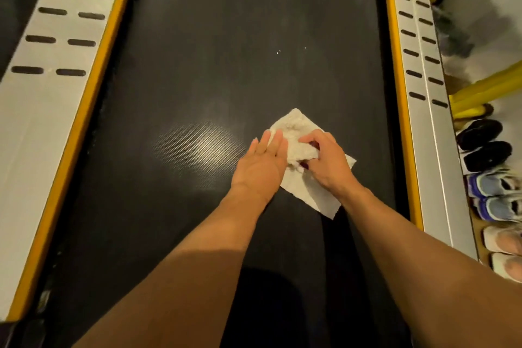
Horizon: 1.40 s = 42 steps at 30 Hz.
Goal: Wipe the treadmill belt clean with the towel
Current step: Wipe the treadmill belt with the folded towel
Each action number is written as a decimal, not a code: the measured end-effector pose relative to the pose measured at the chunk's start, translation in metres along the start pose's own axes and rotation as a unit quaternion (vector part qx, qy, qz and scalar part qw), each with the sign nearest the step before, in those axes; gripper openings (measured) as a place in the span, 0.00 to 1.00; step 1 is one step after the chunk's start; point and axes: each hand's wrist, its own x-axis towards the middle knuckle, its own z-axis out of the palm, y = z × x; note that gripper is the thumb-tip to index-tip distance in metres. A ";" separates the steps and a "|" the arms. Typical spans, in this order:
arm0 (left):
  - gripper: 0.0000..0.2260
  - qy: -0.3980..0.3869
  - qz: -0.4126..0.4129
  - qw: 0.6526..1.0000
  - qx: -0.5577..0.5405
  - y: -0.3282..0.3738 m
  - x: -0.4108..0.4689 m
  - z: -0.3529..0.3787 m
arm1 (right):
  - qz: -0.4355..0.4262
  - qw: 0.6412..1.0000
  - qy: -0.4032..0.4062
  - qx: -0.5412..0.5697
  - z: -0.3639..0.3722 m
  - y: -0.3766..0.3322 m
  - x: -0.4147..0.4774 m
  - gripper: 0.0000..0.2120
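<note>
A white towel [293,127] lies crumpled on the black treadmill belt [197,65], right of the middle. My right hand [327,162] is closed on a bunched fold of it. Flat and with straight fingers, my left hand [264,161] rests on the towel's left edge. Both forearms reach in from the bottom of the view. A few tiny white specks [278,52] dot the belt further ahead.
Grey side rails with dark slots and yellow edging run along the left [50,79] and right [421,65] of the belt. Several shoes [488,178] line the floor beyond the right rail, beside yellow bars [485,87].
</note>
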 end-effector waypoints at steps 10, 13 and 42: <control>0.19 0.210 0.013 0.975 -0.072 -0.004 0.009 0.038 | -0.088 0.987 0.135 0.017 0.026 0.023 -0.001 0.18; 0.17 0.237 0.011 0.968 -0.079 -0.002 0.007 0.037 | -0.100 0.983 0.154 0.017 0.029 0.026 -0.001 0.17; 0.08 0.221 -0.140 0.965 -0.001 -0.086 -0.058 0.013 | -0.211 0.968 0.121 -0.059 0.099 -0.064 0.008 0.21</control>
